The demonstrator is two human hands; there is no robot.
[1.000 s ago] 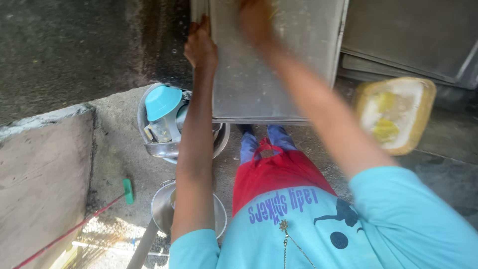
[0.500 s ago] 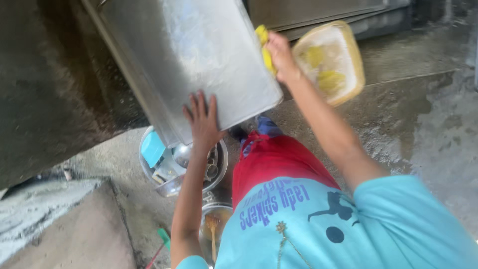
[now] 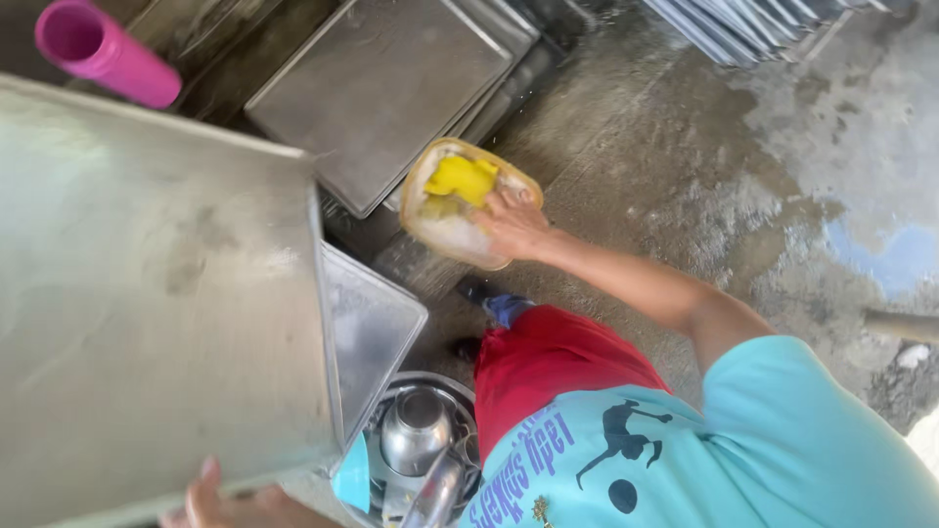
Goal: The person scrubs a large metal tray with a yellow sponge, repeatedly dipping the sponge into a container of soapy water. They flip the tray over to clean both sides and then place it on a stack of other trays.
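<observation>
Soapy water fills the shallow yellow tub [image 3: 460, 230] on the wet concrete floor [image 3: 685, 166], where the right hand [image 3: 511, 223] dips in, fingers curled beside a yellow sponge [image 3: 462, 179]; whether it actually grips the sponge I cannot tell. Low at the frame's edge the left hand [image 3: 230, 504] clasps the bottom rim of a big metal baking tray [image 3: 147, 303], held tilted up. Below the tray sits a steel basin [image 3: 421, 440] of dishes; more trays [image 3: 391, 88] lie stacked beyond the tub.
</observation>
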